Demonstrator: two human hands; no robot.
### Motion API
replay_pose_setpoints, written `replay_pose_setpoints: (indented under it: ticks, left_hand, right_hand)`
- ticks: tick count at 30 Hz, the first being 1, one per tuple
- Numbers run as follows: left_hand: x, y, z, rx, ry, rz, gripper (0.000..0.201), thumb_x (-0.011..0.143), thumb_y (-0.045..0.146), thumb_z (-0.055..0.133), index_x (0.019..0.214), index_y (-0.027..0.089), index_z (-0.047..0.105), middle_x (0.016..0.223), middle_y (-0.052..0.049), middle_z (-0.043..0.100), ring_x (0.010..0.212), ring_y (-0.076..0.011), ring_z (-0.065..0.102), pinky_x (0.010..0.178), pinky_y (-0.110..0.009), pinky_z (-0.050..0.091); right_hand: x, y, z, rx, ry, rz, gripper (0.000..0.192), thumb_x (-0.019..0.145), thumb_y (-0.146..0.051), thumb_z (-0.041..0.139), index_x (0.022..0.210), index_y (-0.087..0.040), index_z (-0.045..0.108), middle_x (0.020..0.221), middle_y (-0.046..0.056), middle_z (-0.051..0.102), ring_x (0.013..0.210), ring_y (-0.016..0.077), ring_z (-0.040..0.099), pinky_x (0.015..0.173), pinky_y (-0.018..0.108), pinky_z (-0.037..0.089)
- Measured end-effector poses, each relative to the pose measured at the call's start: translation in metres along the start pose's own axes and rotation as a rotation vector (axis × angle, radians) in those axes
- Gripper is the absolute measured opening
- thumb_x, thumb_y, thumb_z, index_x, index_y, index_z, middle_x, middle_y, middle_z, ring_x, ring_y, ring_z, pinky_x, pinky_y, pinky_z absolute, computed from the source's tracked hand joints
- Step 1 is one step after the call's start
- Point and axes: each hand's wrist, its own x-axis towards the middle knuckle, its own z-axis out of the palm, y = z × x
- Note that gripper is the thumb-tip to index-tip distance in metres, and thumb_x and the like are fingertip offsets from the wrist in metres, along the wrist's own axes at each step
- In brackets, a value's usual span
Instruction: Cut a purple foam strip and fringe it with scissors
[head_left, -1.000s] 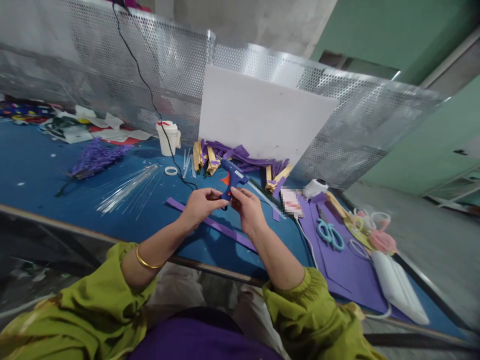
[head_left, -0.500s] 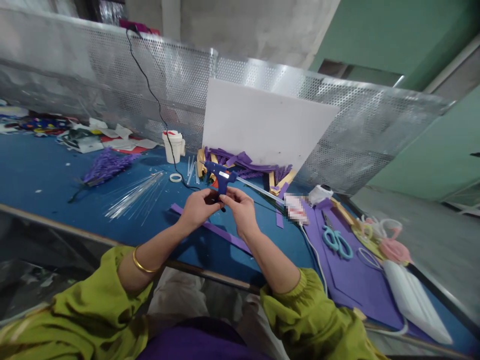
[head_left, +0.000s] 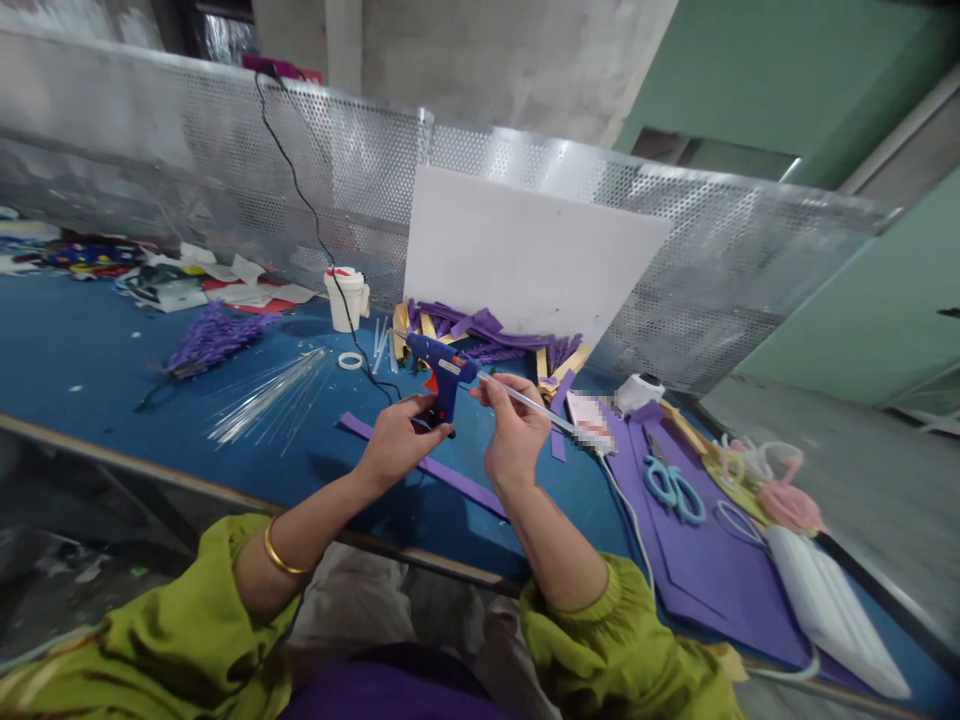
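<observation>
Blue worktable (head_left: 97, 370) below, the left hand (head_left: 394, 445) grips an upright glue gun (head_left: 442, 370) by its handle, while the nearer right hand (head_left: 517, 430) pinches the glue stick (head_left: 556, 418) slanting rightward from its rear.

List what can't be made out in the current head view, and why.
Head view:
Purple strip: middle hidden behind the left hand.
Glue stick: partly covered by the right hand.
Label on the glue gun: too small to read.
Pink-and-white object: markings pixelated.

2 yellow-green sleeves (head_left: 600, 640), 1 gold bangle (head_left: 274, 556), purple garment (head_left: 390, 692)
</observation>
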Motion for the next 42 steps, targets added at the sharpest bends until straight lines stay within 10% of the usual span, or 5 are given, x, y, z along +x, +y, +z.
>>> replay_pose_setpoints:
  ticks: [13, 25, 32, 38, 42]
  left_hand:
    - [-0.002, 0.0, -0.003, 0.03, 0.0, 0.073, 0.029, 0.082, 0.032, 0.067, 0.104, 0.016, 0.075, 0.102, -0.008, 0.075, 0.089, -0.0208, 0.07, 0.079, -0.026, 0.054]
    - [0.074, -0.004, -0.168, 0.292, 0.536, -0.066, 0.029, 0.084, 0.032, 0.06, 0.102, 0.011, 0.072, 0.08, 0.0, 0.07, 0.067, -0.0123, 0.061, 0.066, -0.022, 0.049]
    - [0.11, -0.023, -0.237, 0.582, 0.782, -0.185, 0.02, 0.087, 0.024, 0.056, 0.083, 0.006, 0.063, 0.066, 0.003, 0.053, 0.08, -0.0132, 0.049, 0.087, -0.024, 0.038]
    - [0.139, -0.056, -0.254, 0.69, 0.639, -0.254, 0.036, 0.078, 0.021, 0.068, 0.057, 0.017, 0.039, 0.054, 0.004, 0.022, 0.078, -0.0153, 0.044, 0.093, -0.028, 0.036]
    - [0.155, -0.086, -0.261, 0.64, 0.515, -0.199, 0.05, 0.078, 0.024, 0.075, 0.055, 0.018, 0.032, 0.055, 0.005, 0.033, 0.081, -0.0154, 0.05, 0.094, -0.03, 0.038]
  right_hand:
    - [-0.002, 0.001, -0.003, 0.025, -0.066, 0.039, 0.024, 0.072, -0.032, 0.078, 0.089, -0.02, 0.068, 0.082, 0.001, 0.073, 0.07, 0.0159, 0.068, 0.074, 0.032, 0.052]
    - [0.001, 0.002, -0.068, -0.283, -0.268, 0.26, 0.037, 0.073, -0.045, 0.079, 0.099, -0.02, 0.071, 0.083, 0.003, 0.071, 0.07, 0.0173, 0.066, 0.067, 0.031, 0.048]
    - [-0.006, -0.002, -0.111, -0.433, -0.296, 0.287, 0.041, 0.071, -0.05, 0.079, 0.098, -0.021, 0.07, 0.08, 0.004, 0.07, 0.068, 0.0189, 0.065, 0.069, 0.034, 0.051]
    - [-0.009, 0.003, -0.125, -0.51, -0.323, 0.305, 0.044, 0.069, -0.056, 0.077, 0.095, -0.022, 0.069, 0.079, 0.005, 0.07, 0.066, 0.0205, 0.066, 0.067, 0.035, 0.054]
    - [-0.011, 0.011, -0.13, -0.593, -0.42, 0.288, 0.041, 0.074, -0.056, 0.072, 0.096, -0.021, 0.068, 0.079, 0.005, 0.069, 0.065, 0.0207, 0.066, 0.064, 0.034, 0.054]
